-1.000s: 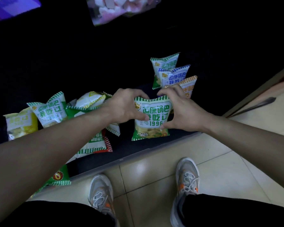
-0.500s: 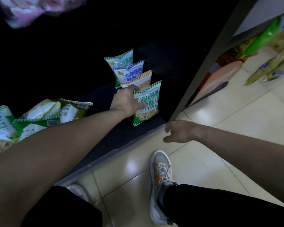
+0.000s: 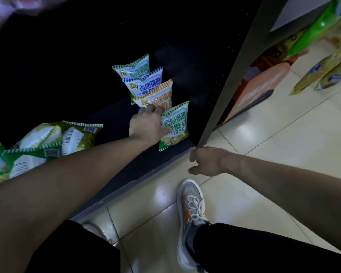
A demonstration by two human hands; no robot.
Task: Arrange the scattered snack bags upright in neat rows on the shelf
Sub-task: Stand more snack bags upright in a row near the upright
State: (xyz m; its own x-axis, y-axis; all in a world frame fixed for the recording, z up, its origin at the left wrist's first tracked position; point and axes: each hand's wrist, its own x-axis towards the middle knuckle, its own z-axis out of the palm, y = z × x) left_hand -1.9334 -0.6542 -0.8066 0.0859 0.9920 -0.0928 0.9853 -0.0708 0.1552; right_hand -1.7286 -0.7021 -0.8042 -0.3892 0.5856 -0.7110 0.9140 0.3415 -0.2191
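Observation:
A row of upright snack bags stands on the dark bottom shelf (image 3: 110,123): a green bag (image 3: 135,67) at the back, then a blue one (image 3: 146,83), an orange one (image 3: 158,95), and a green-and-white bag (image 3: 175,125) in front. My left hand (image 3: 148,125) grips that front bag by its left edge, fingers behind it and thumb across its face. My right hand (image 3: 207,161) hangs over the floor just off the shelf's front edge, fingers loosely curled, holding nothing. A heap of scattered bags (image 3: 47,142) lies at the left of the shelf.
A grey shelf upright (image 3: 232,73) rises right beside the row. Beyond it are other packaged goods (image 3: 323,71) and an orange box (image 3: 260,87). Below lies a tiled floor (image 3: 274,146), with my shoe (image 3: 191,209) close to the shelf edge.
My right hand let go of the front green bag and dropped back toward the floor. My left hand kept hold of the bag, which now stands at the front of the row.

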